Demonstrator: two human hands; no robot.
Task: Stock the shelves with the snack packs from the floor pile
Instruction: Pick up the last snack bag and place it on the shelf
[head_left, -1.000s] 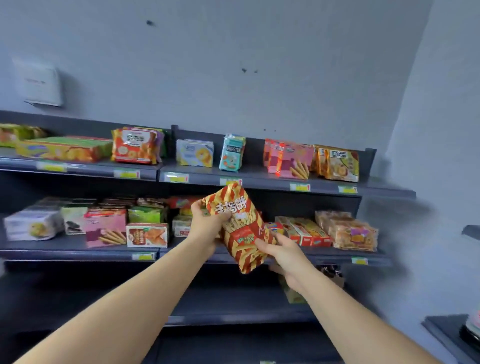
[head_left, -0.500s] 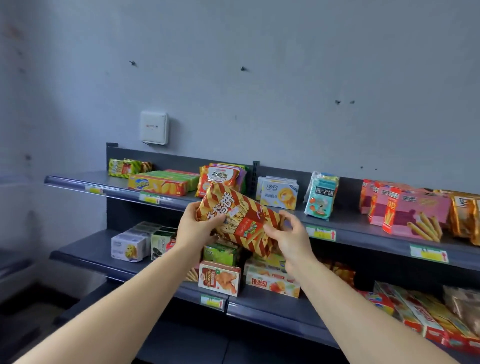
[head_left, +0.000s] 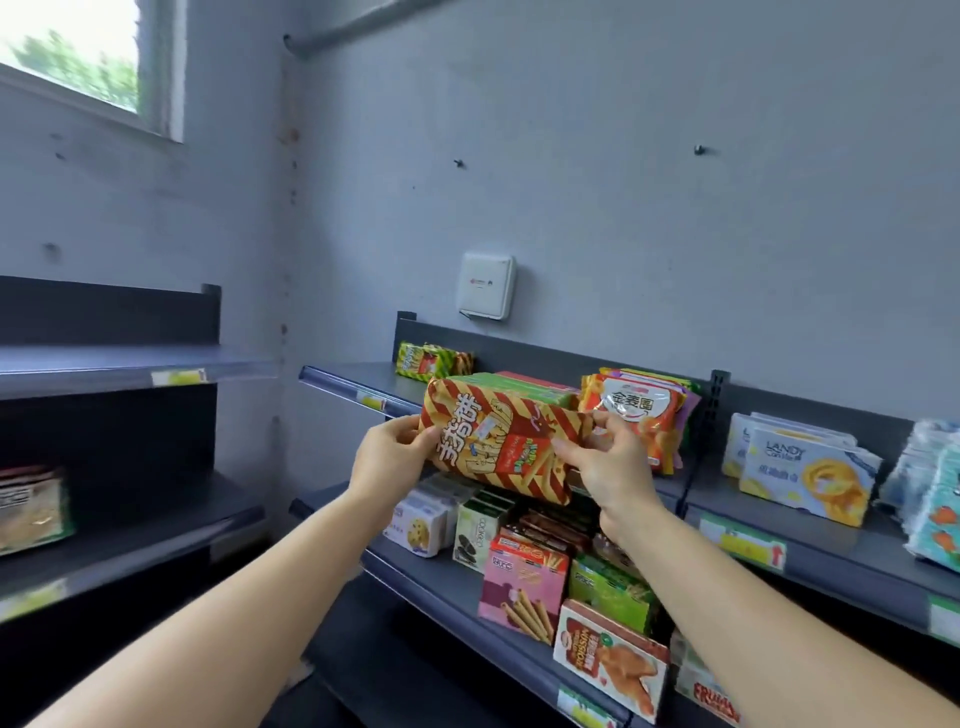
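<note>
Left hand (head_left: 387, 457): grips the left end of the striped snack pack (head_left: 498, 441), thumb on the printed front, other fingers curled behind it.
Right hand (head_left: 605, 462): pinches the pack's right end, thumb on the front near the lower corner, fingertips curled over the right edge.
Striped snack pack: red and yellow, held lengthwise between both hands in the air, its right end slightly lower, just in front of the top shelf (head_left: 363, 375) edge and touching no shelf that can be seen.
Behind the pack: a long green box (head_left: 519, 387) and an orange bag (head_left: 641, 421) on the top shelf; a green-yellow pack (head_left: 431, 359) lies further back by the rear panel.
Below the pack: the lower shelf (head_left: 434, 577) carries a white cookie box (head_left: 415, 525) and a pink box (head_left: 522, 587), among other boxes.
Right of the hands: a blue-and-white biscuit box (head_left: 810, 478) on the same top level.
Wall: a white wall unit (head_left: 487, 286) above the shelving.
</note>
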